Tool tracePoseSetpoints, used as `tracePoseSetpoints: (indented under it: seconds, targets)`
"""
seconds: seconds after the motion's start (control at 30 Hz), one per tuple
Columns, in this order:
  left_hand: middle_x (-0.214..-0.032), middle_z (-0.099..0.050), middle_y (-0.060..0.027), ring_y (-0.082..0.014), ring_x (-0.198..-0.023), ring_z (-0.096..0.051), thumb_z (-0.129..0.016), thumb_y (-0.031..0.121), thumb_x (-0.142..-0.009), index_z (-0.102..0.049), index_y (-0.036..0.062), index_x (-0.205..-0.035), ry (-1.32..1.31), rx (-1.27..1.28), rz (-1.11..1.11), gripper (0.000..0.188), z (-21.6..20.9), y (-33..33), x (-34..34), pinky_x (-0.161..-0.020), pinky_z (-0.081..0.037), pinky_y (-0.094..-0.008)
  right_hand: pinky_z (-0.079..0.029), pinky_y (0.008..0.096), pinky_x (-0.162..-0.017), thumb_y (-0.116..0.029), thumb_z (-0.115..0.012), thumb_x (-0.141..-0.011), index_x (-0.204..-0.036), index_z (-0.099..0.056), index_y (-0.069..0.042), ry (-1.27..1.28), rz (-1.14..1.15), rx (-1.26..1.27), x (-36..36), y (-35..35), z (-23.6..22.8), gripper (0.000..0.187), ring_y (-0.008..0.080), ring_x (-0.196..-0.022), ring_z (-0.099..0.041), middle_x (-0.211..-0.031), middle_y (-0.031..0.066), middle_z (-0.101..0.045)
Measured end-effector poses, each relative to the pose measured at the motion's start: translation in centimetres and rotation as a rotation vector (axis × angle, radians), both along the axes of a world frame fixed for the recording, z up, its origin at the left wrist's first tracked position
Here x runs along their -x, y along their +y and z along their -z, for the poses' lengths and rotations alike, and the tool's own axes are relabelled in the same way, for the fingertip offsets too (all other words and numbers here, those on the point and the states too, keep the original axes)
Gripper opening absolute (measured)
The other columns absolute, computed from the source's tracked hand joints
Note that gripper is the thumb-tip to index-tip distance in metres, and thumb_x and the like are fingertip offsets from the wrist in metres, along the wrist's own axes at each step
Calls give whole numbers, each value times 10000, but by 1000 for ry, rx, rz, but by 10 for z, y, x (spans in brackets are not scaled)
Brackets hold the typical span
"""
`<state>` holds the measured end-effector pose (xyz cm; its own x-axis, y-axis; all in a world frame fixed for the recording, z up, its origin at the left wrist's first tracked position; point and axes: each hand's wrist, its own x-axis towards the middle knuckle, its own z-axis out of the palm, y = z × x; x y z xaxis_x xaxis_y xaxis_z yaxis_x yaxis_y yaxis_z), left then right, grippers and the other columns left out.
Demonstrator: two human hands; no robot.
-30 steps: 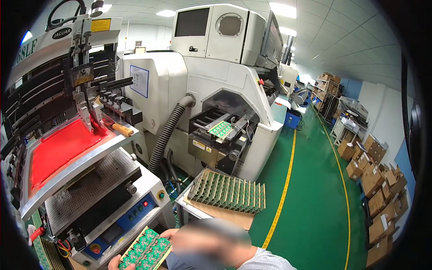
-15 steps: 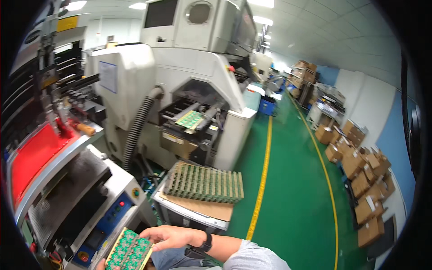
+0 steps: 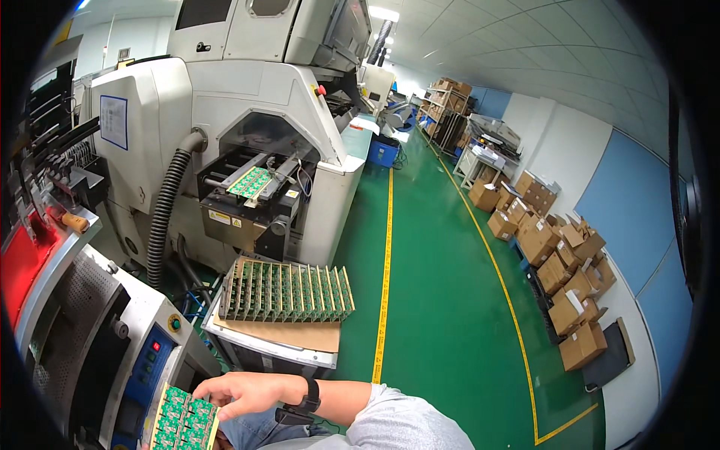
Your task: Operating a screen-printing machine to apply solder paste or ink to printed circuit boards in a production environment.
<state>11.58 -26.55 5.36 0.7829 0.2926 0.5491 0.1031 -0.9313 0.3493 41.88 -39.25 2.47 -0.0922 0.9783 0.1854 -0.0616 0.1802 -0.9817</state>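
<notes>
A green circuit board panel (image 3: pixel 182 421) with pale edge strips is at the lower edge, tilted in front of me. My right hand (image 3: pixel 241 393), with a black watch on its wrist, has its fingers and thumb closed at the panel's upper right edge. My left hand cannot be made out at the lower rim. Ahead, a similar green panel (image 3: pixel 250 182) lies on the rails of a white machine (image 3: pixel 247 90). Between us, a row of upright circuit boards (image 3: pixel 289 292) stands on brown cardboard on a white-topped stand (image 3: pixel 315 355).
To my left is a machine with a blue control panel (image 3: pixel 154 361) and a red sheet (image 3: pixel 28 266). A ribbed black hose (image 3: pixel 163 217) bends down beside the white machine. Cardboard boxes (image 3: pixel 538 238) line the right wall, beyond yellow lines on the green floor (image 3: pixel 442 300).
My view has swung right, so the machines sit farther left. The panel and my right hand have shifted slightly left and down in the picture. The left fingertips have dropped from sight.
</notes>
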Motion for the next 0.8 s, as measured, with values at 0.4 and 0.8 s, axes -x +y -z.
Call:
tracePoseSetpoints:
  seconds: [0.4,0.8]
  targets:
    - [-1423,-426,-291,-506,-1234,-476,-820,345,-765,-543,89,-1374,-32,-7,-17,717,4,-1,8,-998,-412,-581,-520,310,-788,-269,-688,-939,-1383,-455,-22,-76,-20,-2,4,7,-5,560,122,-867,-636,-974,79,-696]
    - [-1429,-425,-286,-511,-1212,-502,-835,300,-738,-524,99,-1375,-7,-4,33,737,1,-1,3,-959,-438,-582,-517,316,-779,-295,-691,-939,-1390,-447,-28,-85,8,-1,2,-6,-6,578,125,-855,-625,-959,65,-685]
